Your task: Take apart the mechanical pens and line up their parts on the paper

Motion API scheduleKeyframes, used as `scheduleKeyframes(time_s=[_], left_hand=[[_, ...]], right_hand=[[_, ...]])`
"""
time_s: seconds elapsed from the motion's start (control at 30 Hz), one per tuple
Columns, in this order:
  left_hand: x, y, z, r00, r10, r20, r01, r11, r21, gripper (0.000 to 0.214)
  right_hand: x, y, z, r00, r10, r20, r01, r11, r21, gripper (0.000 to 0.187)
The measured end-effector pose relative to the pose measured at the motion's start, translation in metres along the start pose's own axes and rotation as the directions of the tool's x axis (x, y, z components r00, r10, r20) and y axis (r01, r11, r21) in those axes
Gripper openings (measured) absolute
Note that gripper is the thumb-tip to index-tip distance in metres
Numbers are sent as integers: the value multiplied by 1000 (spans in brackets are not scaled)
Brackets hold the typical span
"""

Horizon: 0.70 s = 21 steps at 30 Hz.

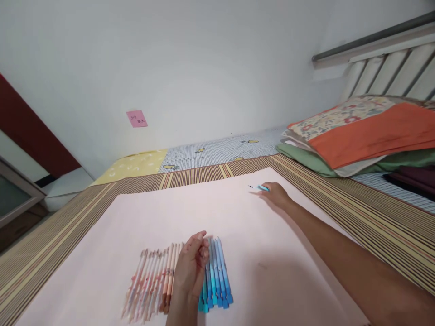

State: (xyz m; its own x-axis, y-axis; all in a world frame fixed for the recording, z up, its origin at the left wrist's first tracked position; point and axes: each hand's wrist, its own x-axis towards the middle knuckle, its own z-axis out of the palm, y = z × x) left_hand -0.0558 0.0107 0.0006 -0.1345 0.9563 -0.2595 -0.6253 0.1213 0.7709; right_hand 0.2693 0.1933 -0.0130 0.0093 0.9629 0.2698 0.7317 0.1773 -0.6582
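My right hand reaches over the far right part of a pale pink sheet. Its fingers are closed on a slim light-blue pen, whose dark tip points left. Nearer to me, my left hand is over a row of pens, its fingers loosely curled with nothing seen in them. Blue pens lie side by side just right of this hand. To its left are brown and peach pens, then clear-barrelled pens with reddish marks. My left hand and wrist hide the middle of the row.
The sheet lies on a striped mat. At the right, folded orange and floral bedding is piled by a white radiator. A pink note is stuck on the wall behind.
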Motion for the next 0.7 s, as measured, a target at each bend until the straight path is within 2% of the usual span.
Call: scheduleKeyframes(time_s=[0.27, 0.7], left_hand=[[-1, 2, 1, 998, -27, -60, 25, 999, -36, 24], [-1, -3, 6, 992, -45, -120, 41, 998, -38, 19]], right_hand=[[43, 28, 11, 999, 34, 23, -28, 977, -210, 3], [75, 43, 24, 987, 40, 159, 0, 969, -247, 18]])
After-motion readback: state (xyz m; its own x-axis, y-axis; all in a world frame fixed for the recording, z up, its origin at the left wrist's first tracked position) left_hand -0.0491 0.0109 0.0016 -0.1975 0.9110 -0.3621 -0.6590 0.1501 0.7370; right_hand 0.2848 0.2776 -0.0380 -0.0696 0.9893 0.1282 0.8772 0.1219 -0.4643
